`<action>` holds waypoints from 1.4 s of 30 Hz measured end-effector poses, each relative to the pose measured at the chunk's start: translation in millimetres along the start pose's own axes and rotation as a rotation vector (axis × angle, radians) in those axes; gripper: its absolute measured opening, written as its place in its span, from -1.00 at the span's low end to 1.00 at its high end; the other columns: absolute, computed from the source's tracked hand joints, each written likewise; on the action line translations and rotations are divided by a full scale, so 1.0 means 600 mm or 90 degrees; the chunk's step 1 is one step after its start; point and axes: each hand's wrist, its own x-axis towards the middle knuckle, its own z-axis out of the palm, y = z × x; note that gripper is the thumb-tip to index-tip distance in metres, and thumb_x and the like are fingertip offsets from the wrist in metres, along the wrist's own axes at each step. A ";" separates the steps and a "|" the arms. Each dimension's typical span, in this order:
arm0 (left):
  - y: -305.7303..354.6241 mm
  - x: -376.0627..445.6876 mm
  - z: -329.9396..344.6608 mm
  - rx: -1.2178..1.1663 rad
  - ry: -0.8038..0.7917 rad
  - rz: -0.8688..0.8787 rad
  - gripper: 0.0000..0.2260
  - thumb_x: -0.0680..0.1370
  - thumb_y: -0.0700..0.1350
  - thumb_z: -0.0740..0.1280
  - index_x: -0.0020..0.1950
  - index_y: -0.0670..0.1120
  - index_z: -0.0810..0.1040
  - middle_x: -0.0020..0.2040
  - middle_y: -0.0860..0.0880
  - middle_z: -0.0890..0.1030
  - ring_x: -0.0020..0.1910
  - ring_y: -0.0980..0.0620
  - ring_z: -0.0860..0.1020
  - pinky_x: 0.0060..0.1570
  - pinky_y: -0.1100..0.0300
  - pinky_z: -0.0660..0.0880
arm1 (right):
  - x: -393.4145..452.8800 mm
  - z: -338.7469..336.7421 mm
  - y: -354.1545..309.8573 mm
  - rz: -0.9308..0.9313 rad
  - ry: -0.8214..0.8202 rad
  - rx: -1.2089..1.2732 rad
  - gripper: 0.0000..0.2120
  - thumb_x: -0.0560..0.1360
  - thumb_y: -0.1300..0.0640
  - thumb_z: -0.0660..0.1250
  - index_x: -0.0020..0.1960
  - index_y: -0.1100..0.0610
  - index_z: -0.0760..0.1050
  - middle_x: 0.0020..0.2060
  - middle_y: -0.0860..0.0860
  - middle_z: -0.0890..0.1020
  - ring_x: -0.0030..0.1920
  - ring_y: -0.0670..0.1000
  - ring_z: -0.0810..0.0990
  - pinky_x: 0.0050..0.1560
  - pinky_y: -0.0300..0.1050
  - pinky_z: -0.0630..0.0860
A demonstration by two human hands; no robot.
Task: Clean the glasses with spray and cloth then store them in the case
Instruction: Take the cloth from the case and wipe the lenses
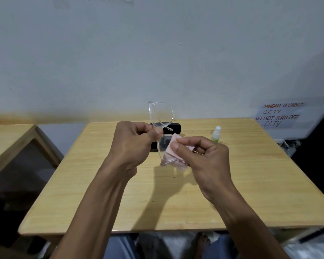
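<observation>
Two wooden surfaces sit below you: the light table [251, 184] you work over, and a second one [11, 139] off to your left, well apart from it. Behind them runs a pale wall with a handwritten CCTV notice [281, 114] taped at the right. Toward the table's far edge lies the dark case [176, 127], mostly hidden behind your hands — you cannot tell from here whether it is open. Your left hand [133, 144] is curled closed, thumb and forefinger pinching the clear-framed glasses [162, 131] near the bridge, so they are held upright above the table with one lens high and the other low. Your right hand [200, 157] is partly closed, fingertips pressing the pink cloth [173, 152] against the lower lens; a corner of cloth hangs beneath it. To the right of the case, the small spray bottle [216, 134] stands upright — white nozzle, green label — near your right hand but apart from it.
</observation>
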 end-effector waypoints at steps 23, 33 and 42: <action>-0.008 -0.003 0.014 -0.015 -0.018 0.030 -0.83 0.48 -0.34 0.43 -0.33 -0.27 0.62 -0.54 0.05 0.58 -0.54 0.18 0.51 -0.48 0.40 0.44 | -0.003 0.004 -0.011 0.056 0.030 0.078 -0.88 0.38 0.30 0.57 -0.19 0.19 0.63 -0.34 0.06 0.72 -0.32 0.01 0.70 -0.30 -0.20 0.60; -0.015 -0.001 0.020 -0.028 0.036 0.000 -0.84 0.46 -0.33 0.45 -0.33 -0.28 0.63 -0.44 -0.12 0.61 -0.48 0.06 0.53 -0.42 0.26 0.48 | -0.001 0.019 -0.004 0.036 -0.004 0.021 -0.79 0.31 0.33 0.61 -0.20 0.14 0.62 -0.28 0.09 0.75 -0.27 0.06 0.72 -0.20 -0.02 0.67; -0.007 0.010 0.011 -0.026 0.049 -0.001 -0.80 0.46 -0.28 0.46 -0.37 -0.20 0.62 -0.40 -0.08 0.60 -0.39 0.09 0.53 -0.30 0.34 0.51 | -0.004 -0.002 0.004 0.016 0.032 0.045 -0.89 0.37 0.26 0.59 -0.19 0.13 0.68 -0.28 0.16 0.74 -0.22 0.12 0.74 -0.17 -0.07 0.66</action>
